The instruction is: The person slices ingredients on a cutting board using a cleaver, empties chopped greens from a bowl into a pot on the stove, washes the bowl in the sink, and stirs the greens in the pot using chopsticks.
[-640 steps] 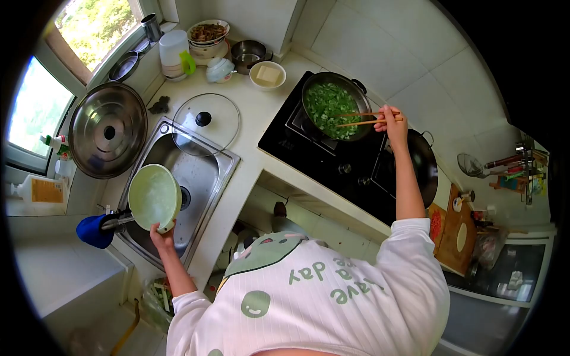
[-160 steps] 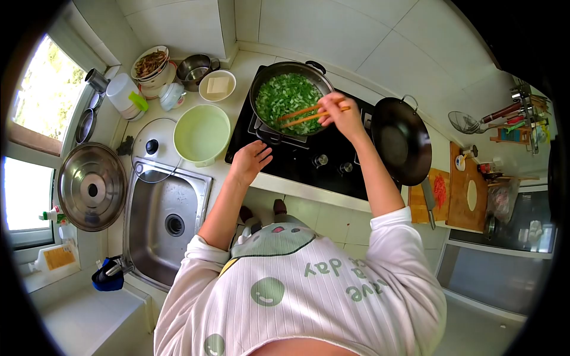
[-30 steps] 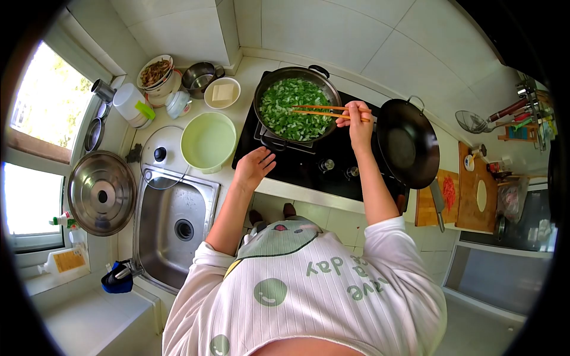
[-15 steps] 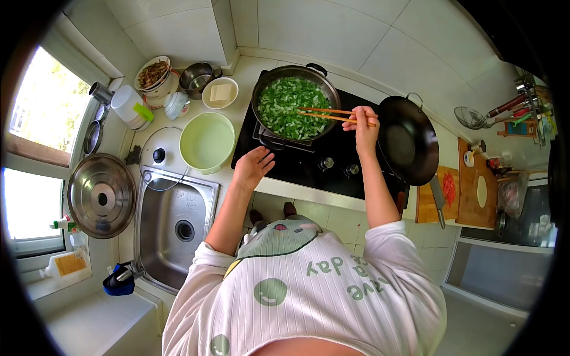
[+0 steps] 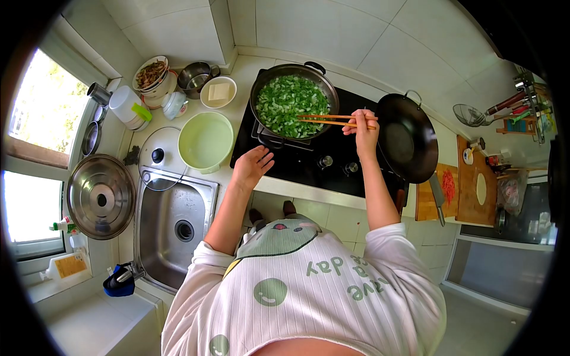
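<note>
Chopped greens (image 5: 292, 101) fill a dark two-handled pan (image 5: 330, 90) on the black stove (image 5: 309, 163). My right hand (image 5: 363, 126) grips a pair of wooden chopsticks (image 5: 332, 120), their tips among the greens on the pan's right side. My left hand (image 5: 253, 162) hangs over the stove's front left edge, close to the pan's near handle (image 5: 271, 141). It holds nothing, and its fingers are stretched out, with a small space between them and that handle.
A black wok (image 5: 407, 138) leans right of the pan. Beyond it, a knife (image 5: 437, 196) lies by chopped red food (image 5: 448, 187) on a board. To the left are a green basin (image 5: 206, 142), a glass lid (image 5: 159, 169), a sink (image 5: 175, 222) and a bowl with a pale block (image 5: 219, 92).
The chopsticks have drawn closer together, and their tips sit slightly lower in the pan. My left hand stays nearly where it was.
</note>
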A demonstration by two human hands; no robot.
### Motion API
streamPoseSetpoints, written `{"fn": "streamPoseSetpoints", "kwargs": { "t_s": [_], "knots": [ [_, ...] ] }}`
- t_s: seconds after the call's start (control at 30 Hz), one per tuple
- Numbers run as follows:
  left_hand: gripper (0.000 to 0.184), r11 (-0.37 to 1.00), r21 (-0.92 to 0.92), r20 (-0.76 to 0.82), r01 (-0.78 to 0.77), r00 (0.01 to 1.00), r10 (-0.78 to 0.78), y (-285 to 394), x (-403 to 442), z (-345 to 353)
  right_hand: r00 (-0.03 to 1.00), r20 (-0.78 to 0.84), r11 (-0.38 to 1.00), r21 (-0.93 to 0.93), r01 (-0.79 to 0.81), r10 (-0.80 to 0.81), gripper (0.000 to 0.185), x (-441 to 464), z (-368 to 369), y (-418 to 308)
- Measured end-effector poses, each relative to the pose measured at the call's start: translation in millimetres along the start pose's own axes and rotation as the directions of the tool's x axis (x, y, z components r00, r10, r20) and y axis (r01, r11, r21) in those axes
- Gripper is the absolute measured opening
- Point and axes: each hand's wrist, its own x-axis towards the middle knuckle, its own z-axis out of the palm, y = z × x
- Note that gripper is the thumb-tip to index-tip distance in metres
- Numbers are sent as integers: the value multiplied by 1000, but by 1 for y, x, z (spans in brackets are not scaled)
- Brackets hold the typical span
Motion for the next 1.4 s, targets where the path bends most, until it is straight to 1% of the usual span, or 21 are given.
{"fn": "streamPoseSetpoints", "kwargs": {
  "t_s": [0.17,0.4,0.6,0.7,1.4],
  "knots": [
    [52,1000,-27,-12,5,1000,-5,0,1,0,1000,15,1000,1,-7,7,21,0,0,6],
    [52,1000,1,-9,2,1000,-2,2,-2,4,1000,20,1000,-23,-1,2,21,1,2,10],
    [52,1000,4,-9,4,1000,-3,3,-3,4,1000,26,1000,12,-5,5,21,3,3,14],
    [52,1000,15,-5,4,1000,-4,4,-2,4,999,47,1000,-22,-8,9,22,4,3,15],
    [51,1000,-11,-18,8,1000,-9,1,2,-1,998,51,999,30,-42,40,23,3,5,12]
  ]
}}
